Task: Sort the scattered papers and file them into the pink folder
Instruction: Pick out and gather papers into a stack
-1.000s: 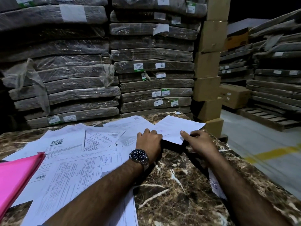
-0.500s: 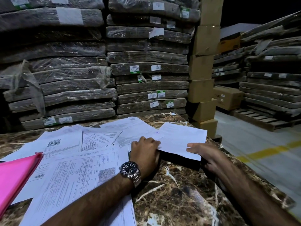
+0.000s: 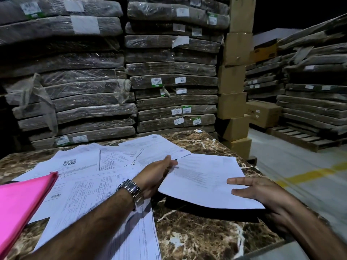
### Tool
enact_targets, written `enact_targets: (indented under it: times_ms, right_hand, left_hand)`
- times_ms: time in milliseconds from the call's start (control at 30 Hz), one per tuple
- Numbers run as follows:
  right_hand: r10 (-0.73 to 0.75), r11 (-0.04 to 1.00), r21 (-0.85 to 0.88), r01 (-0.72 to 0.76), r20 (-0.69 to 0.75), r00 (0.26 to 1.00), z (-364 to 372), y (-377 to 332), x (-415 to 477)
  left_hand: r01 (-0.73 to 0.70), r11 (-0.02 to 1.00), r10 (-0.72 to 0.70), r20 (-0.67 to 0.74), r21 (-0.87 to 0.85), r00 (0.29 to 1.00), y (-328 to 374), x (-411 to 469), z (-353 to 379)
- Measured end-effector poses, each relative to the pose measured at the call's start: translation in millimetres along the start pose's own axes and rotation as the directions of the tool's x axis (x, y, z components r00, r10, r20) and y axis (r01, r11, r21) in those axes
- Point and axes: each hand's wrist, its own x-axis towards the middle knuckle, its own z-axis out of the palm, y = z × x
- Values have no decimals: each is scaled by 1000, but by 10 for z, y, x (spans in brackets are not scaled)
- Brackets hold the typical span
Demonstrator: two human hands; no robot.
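A white printed sheet (image 3: 202, 177) is lifted just above the marble table (image 3: 197, 237) and casts a shadow on it. My left hand (image 3: 157, 173), with a metal watch on the wrist, holds the sheet's left edge; its fingers are hidden under the paper. My right hand (image 3: 257, 192) holds the near right corner with straight fingers lying on top. Several scattered papers (image 3: 84, 186) with tables and QR codes overlap across the table's left half. The pink folder (image 3: 20, 199) lies at the near left, partly on top of those papers.
Tall stacks of plastic-wrapped bundles (image 3: 169, 72) stand right behind the table. A column of cardboard boxes (image 3: 232, 102) rises at the table's far right corner. To the right lies open floor with a yellow line (image 3: 309, 173) and a wooden pallet (image 3: 300, 137).
The sheet has been drawn away from the pile, toward me and to the right, and lifted off the table. My left hand turned from knuckles-up on the papers to holding the sheet's edge.
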Motion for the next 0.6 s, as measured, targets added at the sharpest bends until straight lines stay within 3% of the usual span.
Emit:
enact_targets:
  times_ms: [200,333,467,600]
  right_hand:
    - [4,998,-59,-1,53,999,43,14,-293]
    - [-7,995,-101,13,63,998,48,82,-433]
    - [-22,997,-71,29,100,995,108,112,-562]
    - [-7,998,-53,17,192,981,260,104,-640]
  left_hand:
    - [15,976,-39,107,216,993,-8,-205,-23]
    - [-34,980,11,114,198,993,-8,-461,-24]
    - [-152,939,139,65,308,988,-37,-777,-90]
    - [-165,928,178,-7,335,984,-38,-1131,-227]
